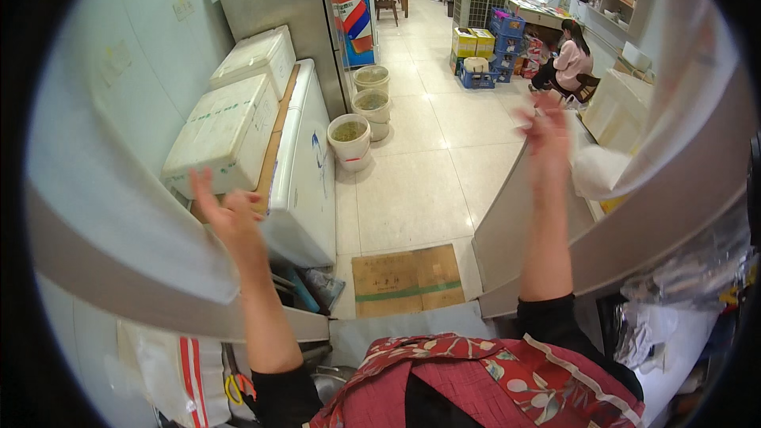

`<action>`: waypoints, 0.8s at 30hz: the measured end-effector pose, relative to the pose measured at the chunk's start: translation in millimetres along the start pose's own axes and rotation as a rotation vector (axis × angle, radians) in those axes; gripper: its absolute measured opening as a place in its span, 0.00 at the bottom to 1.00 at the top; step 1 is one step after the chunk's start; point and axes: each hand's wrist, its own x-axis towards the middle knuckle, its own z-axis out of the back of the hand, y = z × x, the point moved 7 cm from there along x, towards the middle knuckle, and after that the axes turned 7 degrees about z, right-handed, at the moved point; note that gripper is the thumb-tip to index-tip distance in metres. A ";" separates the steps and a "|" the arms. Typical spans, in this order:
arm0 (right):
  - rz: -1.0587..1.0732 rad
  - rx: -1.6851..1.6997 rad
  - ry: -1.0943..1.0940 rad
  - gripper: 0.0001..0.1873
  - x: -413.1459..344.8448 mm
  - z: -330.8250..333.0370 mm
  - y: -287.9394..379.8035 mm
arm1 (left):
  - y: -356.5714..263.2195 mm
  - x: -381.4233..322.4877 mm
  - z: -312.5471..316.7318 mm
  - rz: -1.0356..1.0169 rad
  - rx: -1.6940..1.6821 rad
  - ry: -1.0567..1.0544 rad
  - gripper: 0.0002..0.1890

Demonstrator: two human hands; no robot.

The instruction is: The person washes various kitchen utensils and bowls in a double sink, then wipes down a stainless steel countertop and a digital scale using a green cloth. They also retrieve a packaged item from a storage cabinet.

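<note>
My left hand (232, 214) is raised at the left with its fingers apart and holds nothing. It appears in front of a white foam box (223, 131) that sits on a chest freezer (303, 172). A pale curtain (148, 214) hangs close beside that forearm. My right hand (544, 125) is lifted at the right, blurred by motion, its fingers spread and no object visible in it. Next to it, a second pale curtain (678, 142) hangs at the doorway. Whether either hand touches a curtain, I cannot tell.
A flattened cardboard sheet (410, 279) lies on the floor just past the doorway. White buckets (349, 139) line the freezer's side. Farther on are stacked blue crates (506, 41) and a seated person (571, 59). Scissors (238, 386) hang at lower left.
</note>
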 end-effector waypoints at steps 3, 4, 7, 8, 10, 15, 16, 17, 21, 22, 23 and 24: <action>-0.146 -0.097 0.317 0.24 -3.9 -71.3 -52.3 | 22.1 -0.4 -33.5 -0.040 0.028 0.171 0.33; -0.125 -0.090 0.302 0.24 8.9 -72.6 -63.2 | 36.1 2.6 -42.7 -0.047 0.033 0.226 0.33; -0.100 -0.138 0.227 0.25 45.1 -53.8 -92.6 | 77.9 27.6 -63.8 0.022 0.029 0.250 0.34; -0.114 -0.167 0.186 0.25 56.7 -44.1 -104.5 | 93.2 38.6 -68.2 0.002 0.061 0.251 0.33; -0.111 -0.172 0.153 0.24 78.5 -15.5 -126.5 | 118.7 58.3 -85.3 0.072 0.073 0.263 0.33; -0.045 -0.356 0.037 0.21 118.2 48.8 -170.3 | 195.3 84.4 -165.7 0.224 -0.060 0.380 0.32; -0.034 -0.380 0.015 0.20 125.2 63.0 -180.3 | 203.7 86.1 -188.6 0.226 -0.072 0.422 0.31; -0.064 -0.397 -0.021 0.20 129.9 81.6 -194.2 | 219.5 85.5 -209.8 0.248 -0.069 0.477 0.31; -0.166 -0.417 -0.077 0.18 160.8 131.1 -269.8 | 315.1 66.2 -297.0 0.368 -0.048 0.667 0.32; -0.182 -0.430 -0.073 0.18 166.2 142.6 -300.4 | 354.4 54.7 -322.8 0.410 -0.033 0.717 0.33; -0.209 -0.420 -0.059 0.17 170.2 149.2 -344.2 | 395.9 43.7 -340.3 0.444 0.002 0.750 0.34; -0.286 -0.386 -0.045 0.17 170.5 158.1 -391.6 | 443.3 31.3 -358.1 0.494 0.050 0.764 0.35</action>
